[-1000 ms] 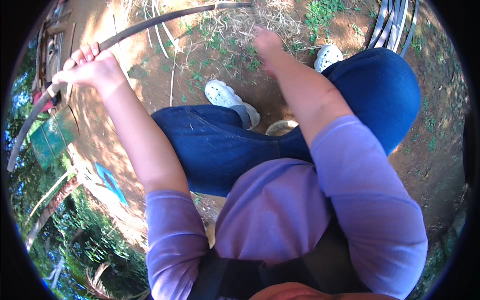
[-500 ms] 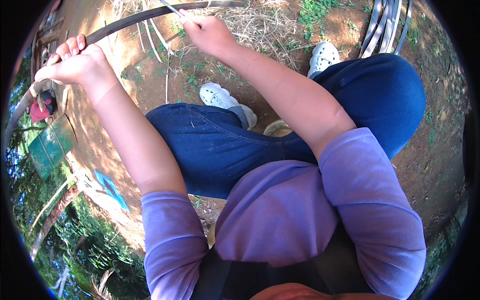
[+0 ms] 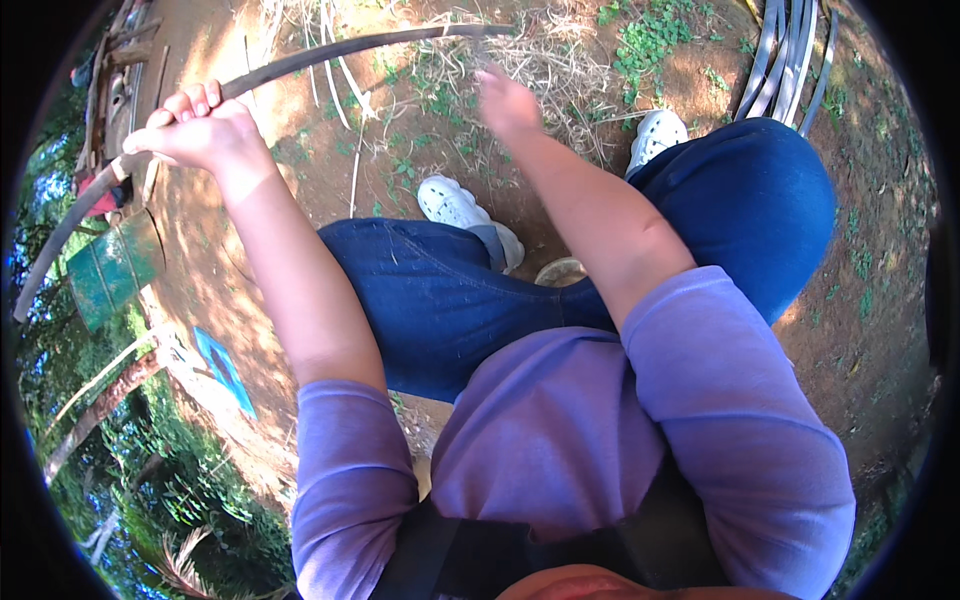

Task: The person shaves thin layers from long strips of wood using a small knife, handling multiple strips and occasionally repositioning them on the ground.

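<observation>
The left hand [image 3: 205, 132] grips a curved strip [image 3: 330, 52] (plain, dark-faced).

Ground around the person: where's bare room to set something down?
Mostly bare dirt lies between the left forearm and the green panel, beyond the blue panel; another patch, with small weeds, lies right of the right knee. It's crowded around the right hand: straw, greenery and the bent strip held in the left hand.
</observation>
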`<control>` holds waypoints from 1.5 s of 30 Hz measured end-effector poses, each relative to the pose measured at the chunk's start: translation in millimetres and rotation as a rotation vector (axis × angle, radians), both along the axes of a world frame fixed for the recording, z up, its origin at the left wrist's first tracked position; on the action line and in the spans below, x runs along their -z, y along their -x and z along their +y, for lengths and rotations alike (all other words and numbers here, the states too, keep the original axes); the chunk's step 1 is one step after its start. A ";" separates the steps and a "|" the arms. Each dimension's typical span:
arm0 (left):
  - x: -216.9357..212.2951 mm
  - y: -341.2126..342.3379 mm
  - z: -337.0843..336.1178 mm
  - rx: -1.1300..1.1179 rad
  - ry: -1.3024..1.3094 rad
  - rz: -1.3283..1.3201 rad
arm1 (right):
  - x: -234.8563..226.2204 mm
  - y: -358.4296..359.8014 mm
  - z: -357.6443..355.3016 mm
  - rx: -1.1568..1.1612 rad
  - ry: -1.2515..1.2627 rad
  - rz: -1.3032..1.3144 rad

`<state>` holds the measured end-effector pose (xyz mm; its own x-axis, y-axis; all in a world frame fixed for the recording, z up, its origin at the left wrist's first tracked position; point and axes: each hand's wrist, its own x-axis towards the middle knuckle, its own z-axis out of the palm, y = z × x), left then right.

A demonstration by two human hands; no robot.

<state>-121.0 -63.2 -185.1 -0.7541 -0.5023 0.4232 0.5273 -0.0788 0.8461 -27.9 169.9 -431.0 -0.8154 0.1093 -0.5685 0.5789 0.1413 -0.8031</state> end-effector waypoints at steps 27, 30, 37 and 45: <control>-16.4 13.2 42.2 -0.024 -0.028 0.008 | 65.0 -1.0 35.6 0.146 0.063 -0.259; -14.1 22.4 35.8 -0.101 -0.029 -0.003 | 31.1 6.5 2.0 0.169 0.205 -0.174; -19.0 29.8 45.8 -0.186 -0.023 -0.039 | 27.4 27.2 -7.9 0.003 0.035 0.186; -18.8 35.4 44.1 -0.084 0.054 -0.020 | 93.8 16.0 42.7 0.202 0.197 -0.280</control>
